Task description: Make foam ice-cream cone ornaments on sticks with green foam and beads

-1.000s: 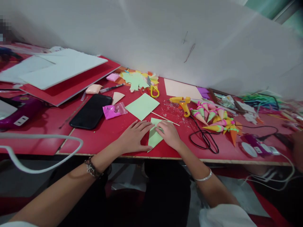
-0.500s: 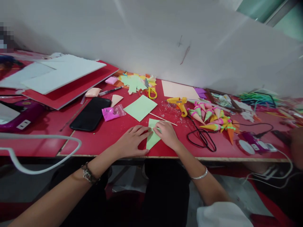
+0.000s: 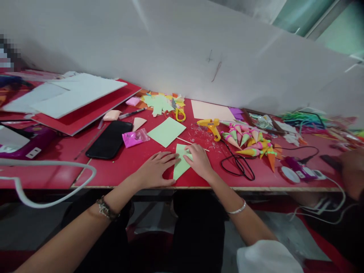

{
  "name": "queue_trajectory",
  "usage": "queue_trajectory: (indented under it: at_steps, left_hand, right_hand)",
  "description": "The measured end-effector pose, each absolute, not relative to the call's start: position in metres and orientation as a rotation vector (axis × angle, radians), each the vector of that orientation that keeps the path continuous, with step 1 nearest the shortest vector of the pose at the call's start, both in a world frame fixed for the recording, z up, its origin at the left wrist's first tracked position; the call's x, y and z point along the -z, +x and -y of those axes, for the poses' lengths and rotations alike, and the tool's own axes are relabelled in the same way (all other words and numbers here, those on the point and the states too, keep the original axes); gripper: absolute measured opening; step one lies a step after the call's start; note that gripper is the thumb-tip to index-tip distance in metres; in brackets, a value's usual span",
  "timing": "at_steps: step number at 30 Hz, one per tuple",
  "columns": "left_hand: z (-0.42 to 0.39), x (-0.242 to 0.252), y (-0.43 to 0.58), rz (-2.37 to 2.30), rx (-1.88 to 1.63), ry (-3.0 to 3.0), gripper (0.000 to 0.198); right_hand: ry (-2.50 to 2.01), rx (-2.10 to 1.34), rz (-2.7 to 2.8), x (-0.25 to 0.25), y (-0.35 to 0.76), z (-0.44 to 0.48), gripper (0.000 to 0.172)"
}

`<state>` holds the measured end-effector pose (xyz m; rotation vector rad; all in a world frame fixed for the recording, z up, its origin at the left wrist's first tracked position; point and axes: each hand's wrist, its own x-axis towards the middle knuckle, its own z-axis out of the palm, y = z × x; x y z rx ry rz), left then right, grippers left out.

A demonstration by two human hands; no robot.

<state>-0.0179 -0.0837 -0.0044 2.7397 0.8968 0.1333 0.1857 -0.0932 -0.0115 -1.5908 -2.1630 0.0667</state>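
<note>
A light green paper piece point(image 3: 181, 163), folded into a pointed shape, lies near the front edge of the red table point(image 3: 125, 163). My left hand point(image 3: 155, 168) rests flat on the table at the paper's left side, fingers stretched toward it. My right hand point(image 3: 199, 161) presses on the paper's right side with fingers curled down on it. A thin wooden stick point(image 3: 193, 144) lies just behind my right hand. A flat green paper square point(image 3: 166, 131) sits a little farther back.
A black phone point(image 3: 110, 139) and a pink packet point(image 3: 135, 137) lie at the left. A yellow glue gun point(image 3: 211, 126), its black cord point(image 3: 237, 167), several coloured paper cones point(image 3: 250, 142) and yellow scissors point(image 3: 178, 113) lie behind. Another person's hand point(image 3: 352, 172) shows at the right edge.
My left fingers have drawn back slightly from over the green paper to its left edge. The camera has drifted; both hands stay on the paper.
</note>
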Motion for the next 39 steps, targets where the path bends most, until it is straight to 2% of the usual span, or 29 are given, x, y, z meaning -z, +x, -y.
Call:
queue_trajectory:
  at_steps: [2, 6, 9, 14, 34, 39]
  left_hand:
    - [0.083, 0.004, -0.019, -0.89, -0.103, 2.731, 0.07]
    - [0.079, 0.005, -0.019, -0.897, -0.036, 2.698, 0.071]
    - [0.078, 0.004, -0.019, -0.877, -0.002, 2.677, 0.071]
    - [0.077, -0.001, -0.018, -0.873, 0.034, 2.654, 0.072]
    - [0.075, 0.0, -0.018, -0.849, 0.02, 2.651, 0.072]
    - [0.073, 0.004, -0.019, -0.834, -0.018, 2.671, 0.071]
  right_hand:
    - [-1.511, -0.041, 2.208, 0.007, 0.188, 0.105, 0.025]
    - [-1.235, -0.117, 2.434, -0.002, 0.19, 0.136, 0.027]
    - [-1.193, -0.193, 2.526, -0.005, 0.188, 0.155, 0.031]
    - [-1.258, -0.202, 2.522, -0.006, 0.187, 0.16, 0.035]
    - [-1.606, 0.118, 2.362, -0.006, 0.246, 0.126, 0.029]
    - [-1.636, 0.154, 2.272, 0.0, 0.242, 0.123, 0.04]
